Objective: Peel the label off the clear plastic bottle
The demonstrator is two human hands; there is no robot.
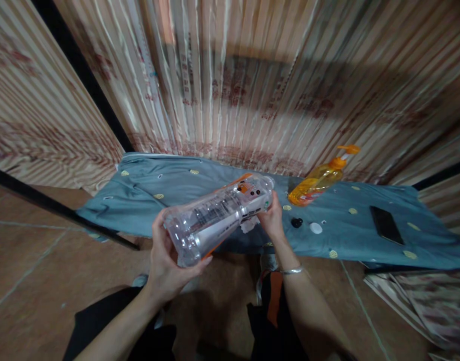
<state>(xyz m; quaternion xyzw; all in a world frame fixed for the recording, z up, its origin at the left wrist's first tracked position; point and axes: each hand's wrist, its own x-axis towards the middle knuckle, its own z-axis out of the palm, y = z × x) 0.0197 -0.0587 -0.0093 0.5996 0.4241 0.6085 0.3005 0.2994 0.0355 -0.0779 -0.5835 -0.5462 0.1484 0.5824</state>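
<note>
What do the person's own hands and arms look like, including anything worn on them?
The left hand and right hand wear no gloves. A slim, silver-coloured bracelet circles the right wrist; the left wrist shows none. No sleeves cover the forearms near the wrists.

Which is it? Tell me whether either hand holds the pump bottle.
No, the left hand and right hand hold the clear bottle; the pump bottle sits apart.
</note>
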